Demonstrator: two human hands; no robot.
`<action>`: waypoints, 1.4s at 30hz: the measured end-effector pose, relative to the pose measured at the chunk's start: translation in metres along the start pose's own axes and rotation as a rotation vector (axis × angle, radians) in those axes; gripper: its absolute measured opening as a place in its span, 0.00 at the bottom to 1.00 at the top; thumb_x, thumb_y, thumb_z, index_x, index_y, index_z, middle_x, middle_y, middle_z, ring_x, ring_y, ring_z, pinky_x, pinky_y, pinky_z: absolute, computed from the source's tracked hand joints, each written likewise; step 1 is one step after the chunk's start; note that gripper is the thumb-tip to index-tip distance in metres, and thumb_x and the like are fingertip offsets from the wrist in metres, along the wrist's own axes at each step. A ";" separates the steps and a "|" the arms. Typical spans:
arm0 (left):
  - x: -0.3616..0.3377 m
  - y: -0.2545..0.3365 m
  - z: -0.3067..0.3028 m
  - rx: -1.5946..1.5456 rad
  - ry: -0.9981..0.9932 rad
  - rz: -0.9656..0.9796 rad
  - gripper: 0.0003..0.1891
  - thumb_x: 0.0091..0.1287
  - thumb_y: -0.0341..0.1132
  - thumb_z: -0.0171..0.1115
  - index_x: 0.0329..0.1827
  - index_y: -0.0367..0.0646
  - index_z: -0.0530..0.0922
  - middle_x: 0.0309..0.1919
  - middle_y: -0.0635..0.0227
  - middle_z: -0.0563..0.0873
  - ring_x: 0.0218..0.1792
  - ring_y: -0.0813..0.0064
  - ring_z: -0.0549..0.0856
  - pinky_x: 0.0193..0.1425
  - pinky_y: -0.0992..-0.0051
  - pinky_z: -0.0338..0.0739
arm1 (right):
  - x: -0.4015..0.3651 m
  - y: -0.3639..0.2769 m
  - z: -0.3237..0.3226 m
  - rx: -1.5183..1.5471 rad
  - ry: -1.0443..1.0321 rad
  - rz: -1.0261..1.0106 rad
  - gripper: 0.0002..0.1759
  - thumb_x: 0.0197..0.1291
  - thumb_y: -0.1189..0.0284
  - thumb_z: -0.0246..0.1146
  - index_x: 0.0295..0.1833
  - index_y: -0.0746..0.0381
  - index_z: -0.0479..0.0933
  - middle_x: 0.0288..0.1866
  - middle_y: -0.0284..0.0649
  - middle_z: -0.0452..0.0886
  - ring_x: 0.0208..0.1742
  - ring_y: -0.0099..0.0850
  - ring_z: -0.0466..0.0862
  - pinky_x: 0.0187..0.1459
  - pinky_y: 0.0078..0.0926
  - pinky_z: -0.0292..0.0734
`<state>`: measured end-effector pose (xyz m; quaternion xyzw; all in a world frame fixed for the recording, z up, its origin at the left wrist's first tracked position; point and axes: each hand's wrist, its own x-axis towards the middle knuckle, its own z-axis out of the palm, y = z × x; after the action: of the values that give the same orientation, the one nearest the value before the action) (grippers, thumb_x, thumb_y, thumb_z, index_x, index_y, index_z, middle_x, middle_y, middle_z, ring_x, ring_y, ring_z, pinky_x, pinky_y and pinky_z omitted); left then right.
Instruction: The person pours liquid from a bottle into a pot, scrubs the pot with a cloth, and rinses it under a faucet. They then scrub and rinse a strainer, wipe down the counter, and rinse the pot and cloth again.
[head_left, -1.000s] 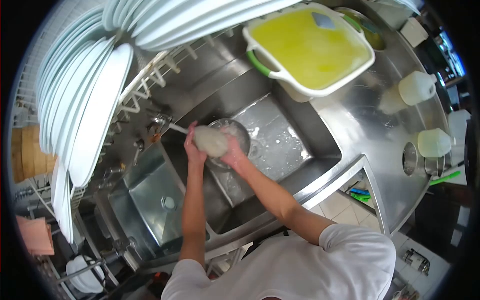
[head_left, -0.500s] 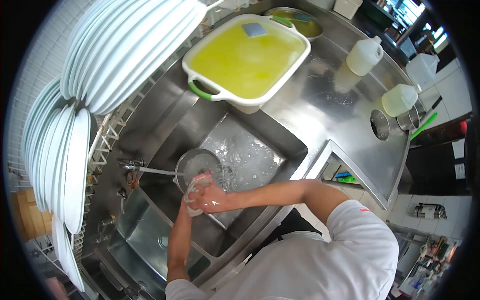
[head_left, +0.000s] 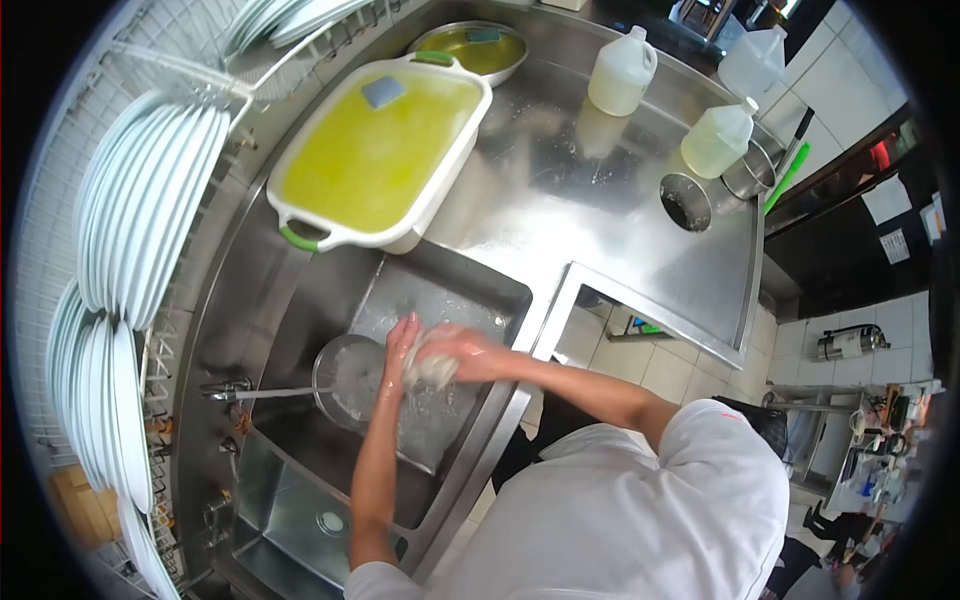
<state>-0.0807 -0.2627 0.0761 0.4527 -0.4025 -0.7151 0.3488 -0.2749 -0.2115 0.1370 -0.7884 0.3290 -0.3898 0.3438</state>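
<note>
Over the sink basin [head_left: 300, 330] I have a wet off-white cloth [head_left: 432, 372] between my two hands. My left hand [head_left: 400, 345] presses against the cloth's left side, fingers pointing up. From the right, my right hand [head_left: 458, 350] grips it with curled fingers, a little smeared by motion. Just left of and below the hands, a round metal bowl [head_left: 325, 372] sits in the basin with water in it. A stream from the faucet [head_left: 228, 390] runs into that bowl. More water lies on the basin floor.
A white tub [head_left: 375, 238] of yellow-green liquid stands behind the basin, with a metal bowl [head_left: 515, 68] beyond it. Plastic jugs [head_left: 620, 75] and metal containers [head_left: 686, 203] are on the counter. White plates [head_left: 150, 210] fill a rack at left. A second basin [head_left: 285, 500] adjoins.
My view has turned, so the tub and jugs appear further left. My hands, clasped tightly around the cloth before, are now further apart, and more of the cloth hangs between them.
</note>
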 end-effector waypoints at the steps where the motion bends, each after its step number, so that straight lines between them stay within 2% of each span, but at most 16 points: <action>1: 0.002 0.021 0.037 0.003 0.002 0.006 0.07 0.66 0.38 0.59 0.36 0.45 0.77 0.30 0.77 0.77 0.34 0.81 0.76 0.41 0.78 0.72 | -0.015 0.017 -0.028 -0.013 0.174 0.141 0.25 0.47 0.76 0.62 0.55 0.53 0.74 0.54 0.42 0.77 0.56 0.44 0.77 0.57 0.37 0.73; 3: 0.012 0.041 0.112 0.079 0.118 0.265 0.08 0.68 0.38 0.60 0.37 0.42 0.75 0.32 0.73 0.78 0.35 0.79 0.77 0.44 0.78 0.73 | -0.031 0.009 -0.109 0.145 0.386 0.643 0.32 0.45 0.77 0.62 0.61 0.56 0.70 0.55 0.42 0.75 0.59 0.36 0.76 0.59 0.33 0.70; 6: 0.058 0.036 0.216 0.332 0.098 0.703 0.06 0.65 0.31 0.61 0.39 0.39 0.74 0.34 0.67 0.78 0.38 0.75 0.78 0.45 0.75 0.74 | -0.069 0.058 -0.209 0.426 1.035 0.715 0.31 0.56 0.73 0.63 0.67 0.58 0.65 0.62 0.39 0.72 0.56 0.33 0.75 0.57 0.28 0.70; 8: 0.094 0.017 0.284 0.331 0.044 0.765 0.05 0.63 0.27 0.61 0.38 0.38 0.75 0.35 0.63 0.78 0.39 0.69 0.79 0.45 0.72 0.74 | -0.094 0.080 -0.259 -0.010 1.229 0.681 0.36 0.61 0.60 0.63 0.71 0.62 0.61 0.71 0.53 0.60 0.68 0.44 0.64 0.67 0.36 0.60; 13: 0.148 -0.001 0.371 0.497 -0.071 0.628 0.04 0.58 0.23 0.63 0.35 0.37 0.77 0.39 0.59 0.78 0.41 0.61 0.80 0.46 0.68 0.74 | -0.129 0.199 -0.307 -0.467 0.821 0.998 0.46 0.59 0.44 0.58 0.72 0.65 0.58 0.75 0.65 0.45 0.77 0.57 0.46 0.74 0.48 0.41; 15: 0.154 0.001 0.375 0.488 -0.024 0.616 0.04 0.59 0.23 0.63 0.35 0.37 0.76 0.39 0.60 0.77 0.40 0.59 0.80 0.45 0.66 0.74 | -0.102 0.211 -0.307 -1.095 0.474 1.070 0.46 0.58 0.44 0.58 0.72 0.66 0.58 0.75 0.64 0.46 0.77 0.57 0.45 0.72 0.55 0.40; 21: 0.094 0.002 0.299 0.638 0.378 0.459 0.04 0.60 0.24 0.63 0.36 0.35 0.79 0.35 0.56 0.80 0.36 0.59 0.81 0.43 0.71 0.76 | -0.019 0.328 -0.392 -1.073 0.537 0.619 0.35 0.61 0.60 0.56 0.69 0.69 0.59 0.71 0.65 0.55 0.73 0.58 0.54 0.70 0.51 0.51; 23: 0.061 -0.002 0.270 0.722 0.509 0.342 0.03 0.60 0.25 0.62 0.36 0.35 0.79 0.34 0.57 0.81 0.35 0.63 0.82 0.42 0.72 0.77 | 0.021 0.380 -0.422 -0.826 0.922 0.437 0.30 0.63 0.62 0.54 0.65 0.71 0.64 0.68 0.63 0.62 0.69 0.57 0.62 0.68 0.43 0.58; 26: 0.007 -0.019 0.228 0.676 0.666 0.203 0.03 0.60 0.25 0.63 0.35 0.35 0.79 0.33 0.60 0.82 0.34 0.69 0.82 0.41 0.75 0.76 | 0.084 0.415 -0.436 -0.695 0.754 0.458 0.31 0.65 0.55 0.52 0.60 0.73 0.70 0.66 0.61 0.66 0.65 0.56 0.68 0.66 0.40 0.64; 28: -0.028 -0.041 0.205 0.634 0.844 0.167 0.02 0.61 0.25 0.62 0.34 0.35 0.79 0.33 0.63 0.82 0.33 0.74 0.82 0.40 0.78 0.75 | 0.112 0.418 -0.428 -0.681 0.544 0.470 0.38 0.64 0.47 0.51 0.62 0.71 0.69 0.69 0.60 0.63 0.68 0.55 0.65 0.67 0.40 0.62; 34: -0.095 -0.078 0.198 0.324 1.074 -0.038 0.06 0.65 0.29 0.62 0.34 0.35 0.79 0.30 0.70 0.80 0.34 0.83 0.78 0.39 0.81 0.73 | 0.095 0.343 -0.327 -0.745 -0.040 0.160 0.40 0.58 0.50 0.60 0.67 0.67 0.65 0.73 0.55 0.57 0.74 0.47 0.58 0.72 0.39 0.53; 37: -0.096 -0.065 0.197 0.805 0.811 -0.049 0.05 0.59 0.29 0.66 0.33 0.36 0.79 0.32 0.62 0.82 0.33 0.66 0.81 0.42 0.72 0.76 | 0.074 0.292 -0.266 -0.565 -0.118 0.058 0.36 0.52 0.61 0.65 0.65 0.66 0.67 0.73 0.53 0.59 0.73 0.47 0.61 0.70 0.39 0.57; 38: -0.105 -0.085 0.177 0.909 0.797 -0.116 0.08 0.55 0.30 0.70 0.33 0.38 0.80 0.31 0.63 0.82 0.35 0.66 0.82 0.43 0.70 0.76 | 0.068 0.271 -0.247 -0.489 -0.048 -0.019 0.32 0.46 0.72 0.65 0.60 0.65 0.71 0.68 0.49 0.67 0.68 0.45 0.66 0.67 0.39 0.62; 39: -0.107 -0.087 0.167 0.864 0.849 -0.270 0.14 0.49 0.34 0.76 0.35 0.40 0.80 0.33 0.63 0.82 0.38 0.66 0.82 0.47 0.68 0.75 | 0.056 0.259 -0.227 -0.471 -0.045 0.036 0.32 0.46 0.72 0.65 0.60 0.65 0.71 0.68 0.49 0.67 0.68 0.45 0.66 0.67 0.39 0.62; 40: -0.110 -0.092 0.149 0.779 0.848 -0.172 0.20 0.45 0.36 0.79 0.39 0.42 0.80 0.36 0.63 0.82 0.39 0.66 0.81 0.51 0.67 0.74 | 0.047 0.250 -0.212 -0.397 -0.085 -0.018 0.28 0.45 0.74 0.64 0.57 0.63 0.72 0.64 0.45 0.70 0.65 0.44 0.69 0.64 0.39 0.65; 42: -0.131 -0.092 0.109 0.815 0.626 -0.241 0.25 0.45 0.36 0.80 0.44 0.40 0.78 0.38 0.64 0.82 0.42 0.70 0.81 0.50 0.73 0.75 | 0.025 0.227 -0.189 -0.312 -0.142 -0.049 0.25 0.44 0.77 0.63 0.53 0.62 0.73 0.60 0.42 0.73 0.62 0.42 0.72 0.61 0.39 0.68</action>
<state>-0.1489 -0.0815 0.0709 0.7867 -0.4696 -0.3661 0.1633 -0.4786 -0.4093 0.0517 -0.8655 0.3411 -0.2854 0.2303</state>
